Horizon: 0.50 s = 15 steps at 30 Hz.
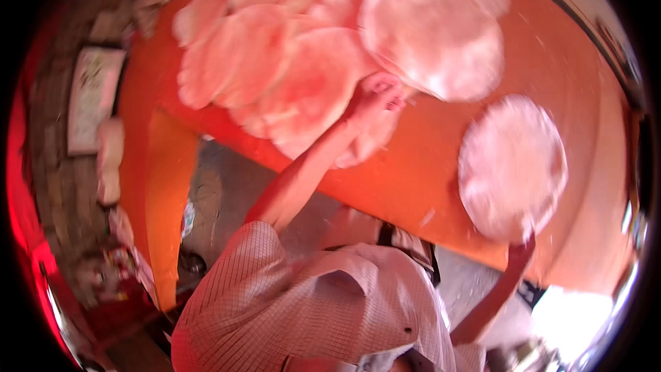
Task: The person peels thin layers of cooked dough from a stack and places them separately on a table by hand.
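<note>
Round, thin flatbreads point(317, 83) lie overlapping over the upper middle of the orange table. My left hand point(382, 93) has curled fingers at the lower left edge of a pale flatbread point(430, 31) at the top, seeming to pinch it. At the right, a separate round flatbread point(513, 162) with a wrinkled rim is held at its lower edge by my right hand point(523, 240), whose fingers are mostly hidden by it.
The orange table point(585, 186) curves across the view, with an orange leg-like panel point(165, 220) at left. A pale rectangular board point(95, 96), brickwork point(58, 158) and clutter point(117, 269) are at the left. Grey floor point(241, 186) shows below the table edge.
</note>
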Each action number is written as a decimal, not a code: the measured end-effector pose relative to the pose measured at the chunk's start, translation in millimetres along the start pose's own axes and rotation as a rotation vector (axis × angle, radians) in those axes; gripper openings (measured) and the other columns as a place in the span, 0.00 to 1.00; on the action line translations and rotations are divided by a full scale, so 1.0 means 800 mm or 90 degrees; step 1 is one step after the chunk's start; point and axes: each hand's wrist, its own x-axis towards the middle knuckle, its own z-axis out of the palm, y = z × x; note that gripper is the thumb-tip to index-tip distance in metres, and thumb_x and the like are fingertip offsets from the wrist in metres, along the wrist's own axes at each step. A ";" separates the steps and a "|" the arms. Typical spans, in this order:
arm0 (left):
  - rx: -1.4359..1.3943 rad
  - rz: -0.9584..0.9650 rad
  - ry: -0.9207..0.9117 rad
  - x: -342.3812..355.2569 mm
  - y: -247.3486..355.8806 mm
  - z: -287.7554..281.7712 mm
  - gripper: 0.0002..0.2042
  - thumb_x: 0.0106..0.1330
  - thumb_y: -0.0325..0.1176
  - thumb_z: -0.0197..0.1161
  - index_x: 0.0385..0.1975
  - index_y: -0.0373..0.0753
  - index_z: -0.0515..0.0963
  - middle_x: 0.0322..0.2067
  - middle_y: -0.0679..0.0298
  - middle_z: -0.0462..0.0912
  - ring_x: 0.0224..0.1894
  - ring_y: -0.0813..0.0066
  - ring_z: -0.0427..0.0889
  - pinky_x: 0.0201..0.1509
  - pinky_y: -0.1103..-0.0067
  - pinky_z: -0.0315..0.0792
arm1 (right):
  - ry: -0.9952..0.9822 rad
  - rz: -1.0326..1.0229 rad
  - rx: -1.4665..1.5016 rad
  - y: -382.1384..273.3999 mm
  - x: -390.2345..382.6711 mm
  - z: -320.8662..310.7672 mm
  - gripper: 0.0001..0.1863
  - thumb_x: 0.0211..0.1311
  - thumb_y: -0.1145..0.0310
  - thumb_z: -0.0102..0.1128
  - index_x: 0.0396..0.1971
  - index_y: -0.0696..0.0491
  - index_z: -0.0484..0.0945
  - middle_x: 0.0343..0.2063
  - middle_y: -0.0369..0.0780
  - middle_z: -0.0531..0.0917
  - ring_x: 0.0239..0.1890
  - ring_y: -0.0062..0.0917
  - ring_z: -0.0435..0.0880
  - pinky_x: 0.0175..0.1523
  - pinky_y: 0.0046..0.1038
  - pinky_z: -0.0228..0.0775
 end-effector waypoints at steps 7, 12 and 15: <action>0.393 0.140 -0.420 -0.061 -0.113 0.269 0.27 0.57 0.39 0.66 0.53 0.31 0.69 0.38 0.56 0.80 0.41 0.68 0.79 0.44 0.74 0.75 | 0.271 0.120 0.195 -0.078 -0.014 0.172 0.10 0.61 0.64 0.59 0.36 0.54 0.76 0.18 0.33 0.72 0.14 0.16 0.68 0.16 0.17 0.61; 0.585 0.382 -0.397 -0.091 -0.163 0.354 0.34 0.47 0.42 0.71 0.53 0.32 0.69 0.44 0.50 0.76 0.46 0.53 0.77 0.48 0.67 0.73 | 0.262 0.165 0.138 -0.127 -0.040 0.206 0.17 0.60 0.58 0.59 0.39 0.57 0.75 0.18 0.35 0.71 0.16 0.21 0.74 0.19 0.20 0.67; 0.686 0.423 -0.446 -0.092 -0.179 0.363 0.27 0.48 0.34 0.63 0.50 0.32 0.70 0.43 0.49 0.76 0.45 0.51 0.76 0.47 0.64 0.73 | 0.291 0.126 -0.245 -0.124 -0.037 0.169 0.22 0.59 0.54 0.59 0.40 0.60 0.77 0.19 0.39 0.76 0.19 0.23 0.78 0.24 0.21 0.71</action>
